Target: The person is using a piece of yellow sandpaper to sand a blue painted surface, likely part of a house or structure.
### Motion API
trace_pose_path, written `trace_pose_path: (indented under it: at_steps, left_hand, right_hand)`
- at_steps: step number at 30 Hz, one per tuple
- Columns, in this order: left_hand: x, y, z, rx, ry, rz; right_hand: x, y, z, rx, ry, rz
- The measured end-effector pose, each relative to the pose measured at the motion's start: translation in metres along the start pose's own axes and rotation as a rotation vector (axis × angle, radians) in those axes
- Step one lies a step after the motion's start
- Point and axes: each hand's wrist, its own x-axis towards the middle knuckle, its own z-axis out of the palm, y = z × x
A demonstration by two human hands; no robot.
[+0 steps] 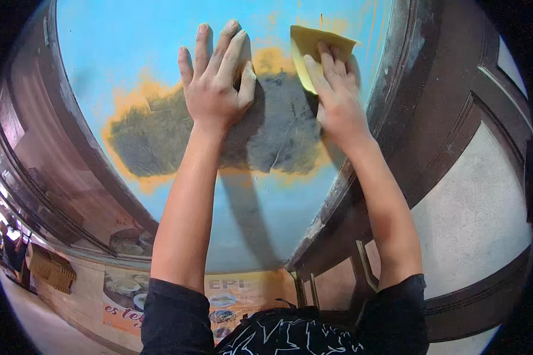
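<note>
Both my arms reach up to a light-blue painted wall panel (118, 53). On it is a large dark grey worn patch (284, 130) ringed by orange-yellow. My left hand (216, 83) lies against the panel at the patch's upper edge, its dusty fingers spread, holding nothing. To the right, my right hand (340, 97) holds a folded yellow sheet of sandpaper (305, 50) near the patch's upper right corner. Some of its fingers lie over the sheet, pressing it towards the panel; the thumb is partly hidden.
Dark wooden frames border the panel, with a worn right-hand frame (391, 77) close to my right arm. Pale panels in dark wood (474, 207) stand farther right. Below are an orange poster with food pictures (254, 290) and a stack of brown cardboard (50, 269).
</note>
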Motion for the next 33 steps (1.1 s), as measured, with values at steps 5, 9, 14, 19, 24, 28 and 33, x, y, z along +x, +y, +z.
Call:
trace_pose_path:
  at_steps: [5,9,14,19,24,28,33]
  left_hand:
    - [0.000,0.002,0.001,0.015,-0.015,-0.004]
    - [-0.002,0.003,-0.001,0.027,-0.013,0.005]
    - [-0.002,0.003,0.001,0.012,0.008,0.001]
    - [0.000,0.004,-0.001,0.006,0.000,-0.004]
    - [-0.002,0.005,0.003,0.013,0.003,0.003]
    - [-0.001,0.004,0.003,0.011,-0.007,-0.001]
    - [-0.003,0.003,0.006,0.014,0.005,0.006]
  right_hand:
    - [0.000,0.011,0.003,-0.079,0.095,0.024]
    - [-0.022,-0.016,0.008,0.021,-0.042,-0.027]
    - [-0.019,-0.008,0.005,0.031,-0.081,-0.113]
    - [0.006,0.023,-0.004,-0.006,0.071,-0.005]
    - [-0.012,0.007,0.002,-0.008,0.024,0.005]
    - [-0.023,-0.008,0.007,0.017,-0.046,-0.089]
    - [-0.002,0.019,-0.007,-0.034,0.013,-0.073]
